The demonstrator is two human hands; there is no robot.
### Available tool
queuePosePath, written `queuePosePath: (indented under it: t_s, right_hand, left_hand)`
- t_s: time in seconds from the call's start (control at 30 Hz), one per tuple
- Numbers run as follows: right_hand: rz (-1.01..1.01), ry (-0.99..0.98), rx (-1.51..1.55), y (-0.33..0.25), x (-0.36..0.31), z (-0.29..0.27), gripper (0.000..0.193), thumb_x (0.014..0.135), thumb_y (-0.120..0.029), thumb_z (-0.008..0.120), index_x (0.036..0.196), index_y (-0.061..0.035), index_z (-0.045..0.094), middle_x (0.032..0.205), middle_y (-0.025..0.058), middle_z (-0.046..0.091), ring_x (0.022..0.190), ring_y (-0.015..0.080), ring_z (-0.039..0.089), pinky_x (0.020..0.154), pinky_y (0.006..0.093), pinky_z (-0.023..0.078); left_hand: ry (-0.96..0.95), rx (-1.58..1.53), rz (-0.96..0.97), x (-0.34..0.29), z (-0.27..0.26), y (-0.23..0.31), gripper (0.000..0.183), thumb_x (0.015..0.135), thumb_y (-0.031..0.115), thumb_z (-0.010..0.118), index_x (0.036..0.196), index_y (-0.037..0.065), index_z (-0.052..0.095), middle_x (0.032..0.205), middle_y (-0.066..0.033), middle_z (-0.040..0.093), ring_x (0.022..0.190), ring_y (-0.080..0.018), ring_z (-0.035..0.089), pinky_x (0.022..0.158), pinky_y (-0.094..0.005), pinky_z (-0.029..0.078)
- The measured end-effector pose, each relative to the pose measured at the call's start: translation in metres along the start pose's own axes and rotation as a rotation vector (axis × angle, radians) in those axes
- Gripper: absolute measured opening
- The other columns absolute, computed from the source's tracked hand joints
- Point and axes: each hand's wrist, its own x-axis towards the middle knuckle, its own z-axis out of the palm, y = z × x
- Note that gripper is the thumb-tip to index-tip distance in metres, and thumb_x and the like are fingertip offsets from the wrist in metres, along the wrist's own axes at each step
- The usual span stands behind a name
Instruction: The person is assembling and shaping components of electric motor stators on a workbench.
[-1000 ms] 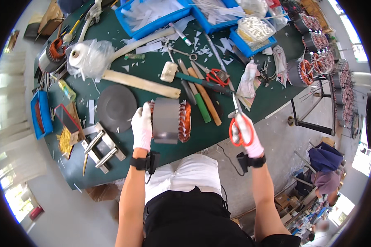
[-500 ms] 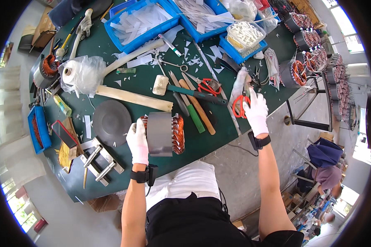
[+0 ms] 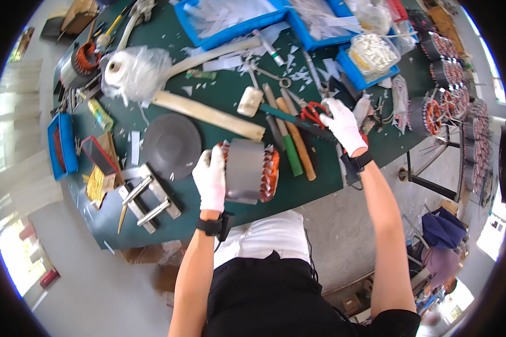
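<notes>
- Left hand (image 3: 211, 178), gloved: fingers wrapped flat against left side of motor stator (image 3: 247, 171), near front edge of green desk (image 3: 219, 106).
- Stator: axis running left-right, copper windings showing at both ends.
- Right hand (image 3: 343, 124), gloved: fingers curled on red-handled scissors (image 3: 312, 114), lying on desk.

A clear plastic bag (image 3: 134, 72) wraps a white roll far ahead and left of the left hand (image 3: 209, 178). Another clear bag of small white pieces (image 3: 373, 51) lies in a blue tray just beyond the right hand (image 3: 343, 124). A crumpled clear bag (image 3: 369, 11) sits farther ahead. Low behind the left hand, on the floor, stands what may be a brown cardboard box (image 3: 152, 254).
</notes>
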Motion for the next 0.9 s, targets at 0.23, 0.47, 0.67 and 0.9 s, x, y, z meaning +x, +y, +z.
queuePosePath:
  t_s: [0.23,0.47,0.67,0.9]
  right_hand:
    - [-0.11,-0.18,-0.558,0.006,0.028,0.008,0.06,0.07,-0.01,0.068,0.124,-0.0102,0.041,0.099,0.0166,0.058,0.087,0.0333,0.062,0.073,0.045,0.051]
    - [0.273,-0.165,0.708,-0.078,-0.023,-0.049,0.027,0.091,-0.017,0.059,0.114,-0.0068,0.052,0.077,0.0015,0.056,0.067,0.01,0.053,0.059,0.0256,0.044]
    - [0.522,-0.679,1.555,-0.158,-0.145,-0.016,0.055,0.096,-0.048,0.039,0.109,0.0042,0.048,0.071,0.0047,0.055,0.064,0.0159,0.059,0.054,0.0277,0.049]
    - [0.357,-0.666,1.584,-0.156,-0.163,0.028,0.05,0.095,-0.044,0.045,0.104,0.0041,0.052,0.062,0.0023,0.051,0.05,0.0102,0.05,0.048,0.023,0.043]
  left_hand:
    - [-0.081,-0.027,-0.117,-0.001,0.004,0.017,0.036,0.091,0.029,0.054,0.076,-0.003,0.058,0.057,-0.0037,0.051,0.055,-0.0068,0.041,0.052,-0.0261,0.038]
    - [-0.124,-0.006,-0.193,0.002,-0.006,0.012,0.033,0.09,0.03,0.054,0.083,-0.002,0.059,0.067,-0.008,0.056,0.061,-0.0105,0.05,0.06,-0.0261,0.043]
    - [0.031,0.474,0.609,-0.009,-0.008,0.025,0.018,0.082,0.013,0.056,0.096,0.001,0.06,0.106,-0.016,0.057,0.103,-0.0332,0.051,0.089,-0.04,0.041]
    - [-0.02,0.471,0.723,-0.037,-0.009,0.015,0.025,0.075,-0.001,0.055,0.099,0.005,0.06,0.119,-0.0157,0.052,0.116,-0.0361,0.044,0.099,-0.0442,0.034]
